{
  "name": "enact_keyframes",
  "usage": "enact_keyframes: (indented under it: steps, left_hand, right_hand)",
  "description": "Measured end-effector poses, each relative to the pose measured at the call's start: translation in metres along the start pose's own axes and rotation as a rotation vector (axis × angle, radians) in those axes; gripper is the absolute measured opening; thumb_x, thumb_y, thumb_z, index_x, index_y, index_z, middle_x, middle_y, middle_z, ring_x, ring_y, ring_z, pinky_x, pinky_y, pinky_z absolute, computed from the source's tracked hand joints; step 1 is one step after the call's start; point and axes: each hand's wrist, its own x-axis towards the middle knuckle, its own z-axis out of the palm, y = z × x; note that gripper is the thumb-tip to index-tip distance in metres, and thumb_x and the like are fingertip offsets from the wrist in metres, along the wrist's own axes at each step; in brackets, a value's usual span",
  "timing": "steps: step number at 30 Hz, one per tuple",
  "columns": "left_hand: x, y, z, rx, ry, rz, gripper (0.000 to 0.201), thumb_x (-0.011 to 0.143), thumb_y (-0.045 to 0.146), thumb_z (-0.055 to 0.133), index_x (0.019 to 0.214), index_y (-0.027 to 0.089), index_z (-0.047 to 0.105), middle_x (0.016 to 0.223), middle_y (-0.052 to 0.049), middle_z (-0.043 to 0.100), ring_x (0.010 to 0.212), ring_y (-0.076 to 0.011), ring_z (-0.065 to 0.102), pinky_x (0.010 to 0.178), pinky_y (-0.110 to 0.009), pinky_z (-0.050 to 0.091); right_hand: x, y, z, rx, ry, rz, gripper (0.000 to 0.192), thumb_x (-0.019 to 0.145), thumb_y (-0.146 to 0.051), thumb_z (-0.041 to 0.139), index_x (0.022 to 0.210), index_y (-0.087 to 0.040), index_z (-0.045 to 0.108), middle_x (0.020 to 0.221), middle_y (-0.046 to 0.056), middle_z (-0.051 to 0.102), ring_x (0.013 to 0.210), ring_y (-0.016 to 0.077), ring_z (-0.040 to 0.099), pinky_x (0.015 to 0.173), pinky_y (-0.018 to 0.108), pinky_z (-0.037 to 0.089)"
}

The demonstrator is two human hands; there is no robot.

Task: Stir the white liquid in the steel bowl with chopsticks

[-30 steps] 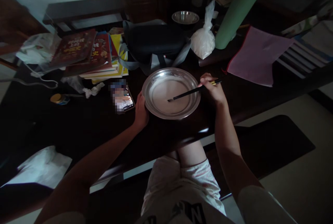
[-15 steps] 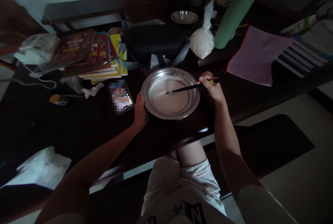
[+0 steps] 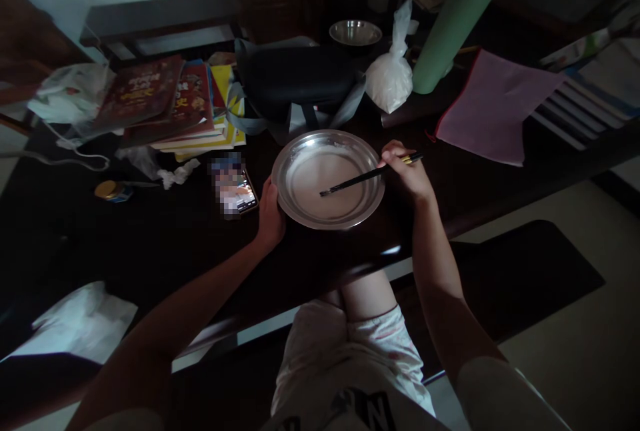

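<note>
A round metal basin (image 3: pixel 330 219) stands on the dark table near its front edge, with a pale, cloudy whitish mixture (image 3: pixel 320 174) in it. My left hand (image 3: pixel 271 216) grips the basin's left rim, thumb on the edge and the other fingers partly hidden beneath. In my right hand (image 3: pixel 404 169), over the basin's right rim, is a pair of black chopsticks (image 3: pixel 356 179) with gold bands near the top. They slant down to the left, and their tips touch the mixture. My fingers are closed around their upper part.
Left of the basin lies a lit phone (image 3: pixel 234 187), with a small gold-lidded jar (image 3: pixel 113 191) farther left. Behind are stacked books (image 3: pixel 170 97), a black bag (image 3: pixel 300 81), a tied bag of white powder (image 3: pixel 389 84), a green cylinder (image 3: pixel 457 31) and a pink pouch (image 3: pixel 495 111).
The chopstick tips have moved slightly toward me within the basin. My left hand and the basin have stayed in place.
</note>
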Motion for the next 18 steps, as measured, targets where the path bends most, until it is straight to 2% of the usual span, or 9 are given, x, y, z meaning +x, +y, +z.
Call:
enact_keyframes:
  steps: [2,7,10,12,16,18]
  left_hand:
    - [-0.0009,0.0026,0.0012,-0.017,0.031,-0.026,0.072,0.111,0.092,0.079,0.146,0.030,0.090,0.159,-0.011,0.092,0.163,-0.0382,0.079,0.152,-0.055,0.057]
    - [-0.0038,0.0078,0.0048,-0.035,0.046,-0.038,0.070,0.112,0.088,0.080,0.147,0.028,0.090,0.159,-0.012,0.092,0.163,-0.0396,0.079,0.152,-0.057,0.056]
    - [-0.0040,0.0080,0.0059,-0.032,0.046,-0.026,0.070,0.112,0.088,0.079,0.147,0.028,0.090,0.160,-0.013,0.091,0.166,-0.0397,0.077,0.152,-0.056,0.056]
    - [-0.0034,0.0074,0.0057,-0.025,0.032,-0.029,0.071,0.112,0.089,0.079,0.146,0.028,0.090,0.161,-0.013,0.090,0.167,-0.0396,0.077,0.152,-0.056,0.056]
    - [-0.0023,0.0068,0.0041,-0.006,0.043,-0.047,0.070,0.113,0.089,0.078,0.147,0.029,0.090,0.160,-0.013,0.090,0.166,-0.0396,0.077,0.150,-0.056,0.057]
    - [-0.0022,0.0071,0.0035,0.003,0.040,-0.045,0.072,0.113,0.090,0.078,0.148,0.028,0.090,0.162,-0.013,0.090,0.166,-0.0398,0.077,0.151,-0.055,0.057]
  right_hand:
    - [0.0005,-0.0013,0.0017,-0.020,-0.030,-0.007,0.071,0.094,-0.097,0.093,0.069,-0.032,0.078,0.090,0.003,0.070,0.105,0.0299,0.072,0.115,0.057,0.060]
    - [0.0004,-0.0042,0.0009,0.012,0.079,0.027,0.074,0.092,-0.101,0.091,0.069,-0.032,0.078,0.089,0.003,0.068,0.106,0.0307,0.071,0.115,0.056,0.060]
    - [-0.0002,-0.0055,0.0014,0.011,-0.019,0.021,0.071,0.095,-0.094,0.094,0.068,-0.032,0.075,0.088,0.003,0.067,0.104,0.0299,0.072,0.114,0.056,0.061]
    - [-0.0001,-0.0055,0.0019,-0.025,-0.041,0.008,0.068,0.095,-0.094,0.095,0.070,-0.032,0.078,0.087,0.003,0.068,0.105,0.0301,0.072,0.115,0.057,0.061]
    - [0.0003,-0.0049,0.0010,-0.029,0.074,0.007,0.075,0.092,-0.104,0.089,0.069,-0.033,0.077,0.087,0.004,0.066,0.104,0.0308,0.070,0.113,0.056,0.059]
    - [0.0005,-0.0056,0.0016,-0.011,0.051,0.010,0.081,0.090,-0.109,0.086,0.065,-0.032,0.073,0.087,0.004,0.064,0.103,0.0303,0.069,0.112,0.056,0.058]
